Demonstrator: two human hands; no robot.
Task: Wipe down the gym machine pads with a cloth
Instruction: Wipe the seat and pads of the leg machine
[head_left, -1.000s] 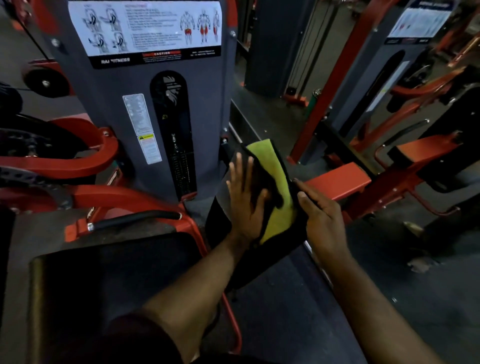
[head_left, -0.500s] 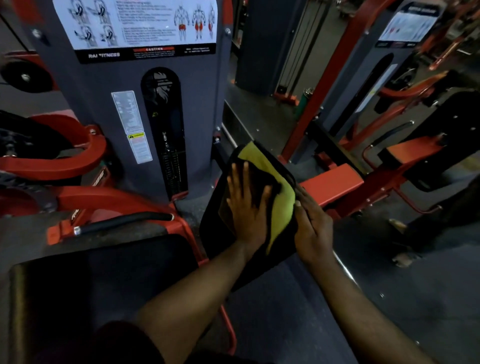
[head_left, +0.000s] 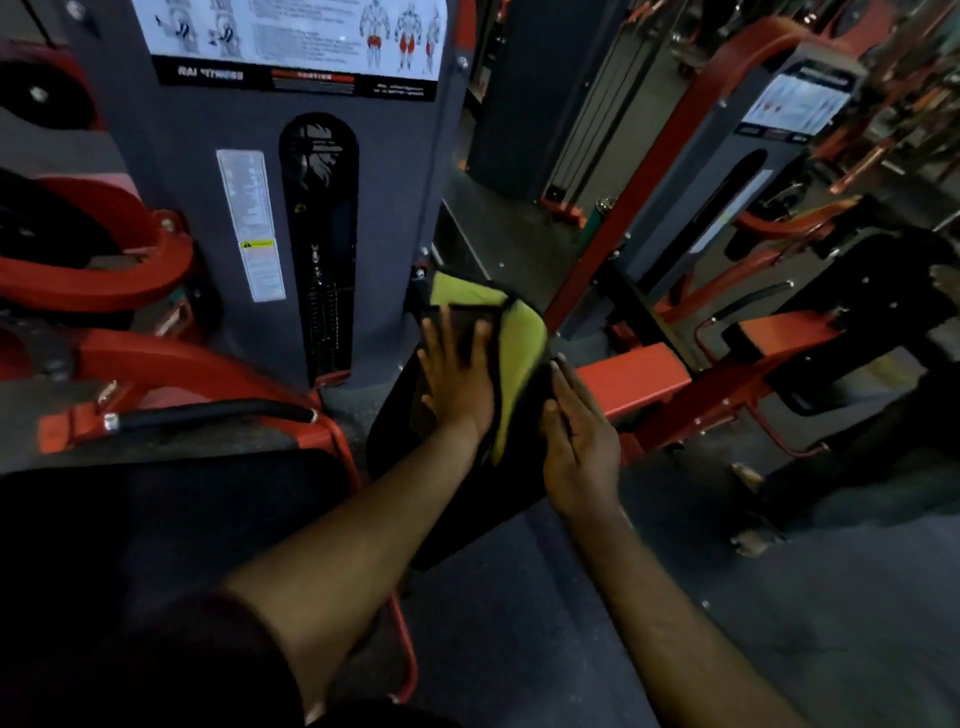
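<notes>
Pressing flat with left hand, fingers spread straight on the yellow-green cloth, pinning it against the upright black pad for wiping. Bracing the pad's right edge with right hand, fingers relaxed, holding nothing. Cloth draped over the pad's top corner, mostly right of the fingers.

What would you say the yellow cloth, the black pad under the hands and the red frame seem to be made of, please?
Yellow cloth: soft fabric, perhaps microfibre; matte, and it folds and drapes over the pad's edge.
Black pad: probably vinyl or leatherette upholstery over padding; smooth, dark, rounded edges.
Red frame: painted metal, likely steel; flat box section, even glossy red coat.
Left hand presses flat on the cloth.
</notes>
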